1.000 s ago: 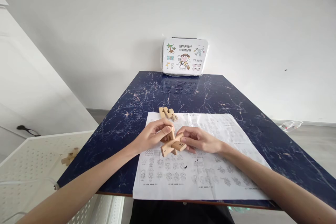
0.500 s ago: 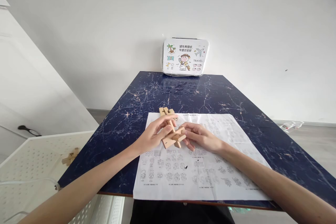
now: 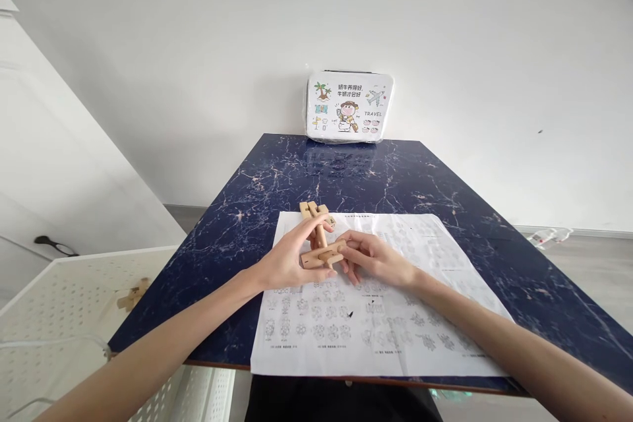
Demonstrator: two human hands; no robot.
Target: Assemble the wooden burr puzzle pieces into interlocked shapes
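Observation:
Both hands hold a small cross of notched wooden puzzle bars (image 3: 322, 252) just above a printed instruction sheet (image 3: 376, 323). My left hand (image 3: 289, 257) grips it from the left, fingers curled over the upright bar. From the right, my right hand (image 3: 374, 257) pinches the end of the horizontal bar. Loose wooden bars (image 3: 310, 210) lie on the table right behind the hands, partly hidden by my left fingers.
The sheet lies on a dark blue marbled table (image 3: 395, 178). A white illustrated case (image 3: 349, 107) leans on the wall at the far edge. A white perforated cart (image 3: 54, 303) with a wooden piece (image 3: 132, 295) stands to the left.
The wooden assembly has been turned and lifted slightly away from me; the horizontal bar now lies flatter. My left fingers have shifted higher over the upright bar.

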